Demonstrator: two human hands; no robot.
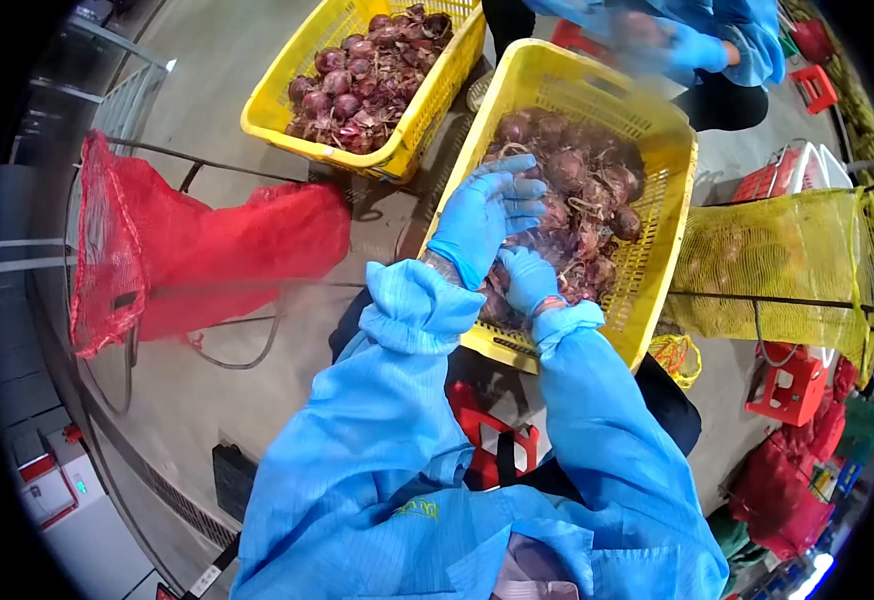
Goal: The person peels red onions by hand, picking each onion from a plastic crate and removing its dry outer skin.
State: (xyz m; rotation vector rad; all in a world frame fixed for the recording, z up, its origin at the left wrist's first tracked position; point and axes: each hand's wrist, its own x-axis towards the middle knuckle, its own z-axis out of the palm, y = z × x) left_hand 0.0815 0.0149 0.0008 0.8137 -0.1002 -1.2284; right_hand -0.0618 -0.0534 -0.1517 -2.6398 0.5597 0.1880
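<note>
While our left hand (489, 216) spreads wide above the onions (567, 170) in the crate (545, 72) at the frame's upper centre and our right hand (529, 278) bends low over them, its grip hidden, we'd best handle them lightly to spare bruises.

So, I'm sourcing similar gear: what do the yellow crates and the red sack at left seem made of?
Nearer crate and other crate: likely moulded plastic with slight sheen, judging by the even yellow and slotted walls. Red sack: probably synthetic mesh, matte; netting shows at its edge, fibre uncertain.
</note>
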